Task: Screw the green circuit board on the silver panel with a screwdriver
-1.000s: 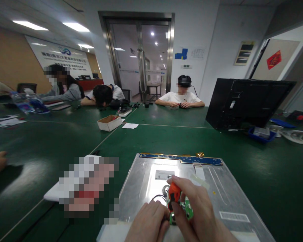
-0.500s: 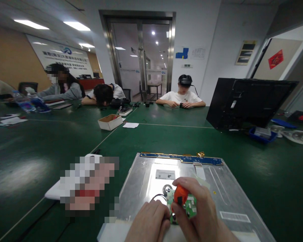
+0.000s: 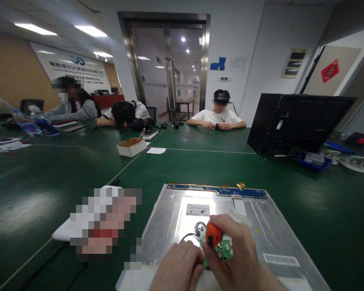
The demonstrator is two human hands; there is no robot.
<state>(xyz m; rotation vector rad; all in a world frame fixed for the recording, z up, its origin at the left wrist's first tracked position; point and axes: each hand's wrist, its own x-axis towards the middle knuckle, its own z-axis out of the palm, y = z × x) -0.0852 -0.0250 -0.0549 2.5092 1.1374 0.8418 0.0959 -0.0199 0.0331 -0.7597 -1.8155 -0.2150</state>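
Note:
A flat metal display panel (image 3: 165, 226) lies in front of me, with a narrow blue circuit strip (image 3: 242, 191) along its far edge. On the panel sits a small green circuit board (image 3: 228, 247), partly covered by my hands. My right hand (image 3: 241, 254) grips an orange and black screwdriver (image 3: 214, 233) by its handle, upright over the board; its tip is hidden. Curled at the board's left edge is my left hand (image 3: 180, 262), its fingers closed against the board. A thin black cable (image 3: 186, 236) loops beside them.
Left of the panel lies a white object (image 3: 62, 229), mostly blurred out. Farther off are an open cardboard box (image 3: 130, 150), a white paper (image 3: 156, 150), a large black monitor (image 3: 300, 125) and a blue tray (image 3: 314, 163). Several people sit around the green table (image 3: 200, 165).
The orange screwdriver handle has tilted and shifted slightly left in my right hand. My left hand stays at the board's edge.

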